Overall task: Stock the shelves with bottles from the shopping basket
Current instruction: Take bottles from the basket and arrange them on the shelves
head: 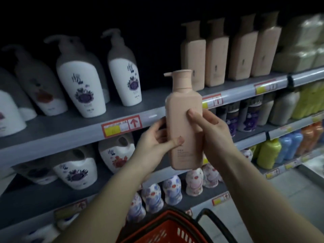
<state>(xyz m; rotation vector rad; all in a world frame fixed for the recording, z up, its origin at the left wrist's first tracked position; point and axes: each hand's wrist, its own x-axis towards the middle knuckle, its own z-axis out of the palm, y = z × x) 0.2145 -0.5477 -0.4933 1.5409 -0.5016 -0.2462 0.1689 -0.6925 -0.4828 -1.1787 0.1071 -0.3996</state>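
Red shopping basket (168,230) with a black handle at the bottom edge, nearest the camera, contents not visible. Two bare forearms reaching up from either side of it. Pink pump bottle (184,123) held upright in mid-air, in front of the grey shelf edge (70,135), not yet on any shelf. Left hand (154,142) wrapped around the bottle's lower left side, thumb pressed on the front. Right hand (212,130) gripping the right side, fingers curled behind, thumb across the front.

Likely destination: the row of matching pink bottles (226,51) on the upper shelf, up and to the right. Gap visible on that shelf between those and the white pump bottles with purple flowers (82,85) to the left.

Possible trouble: pump spout sticking out to the left could catch a neighbouring bottle while going in; a knock against the tall, narrow pink row could topple several. Smooth plastic could slip if one hand lets go too soon.

Around: price tags with a red arrow (122,126) on the shelf rail. White jugs with handles (77,171) on the shelf below, small floral pouches (171,190) lower down, dark bottles (245,116) and yellow bottles (268,153) to the right. Dim lighting, blurred edges, label text unreadable.
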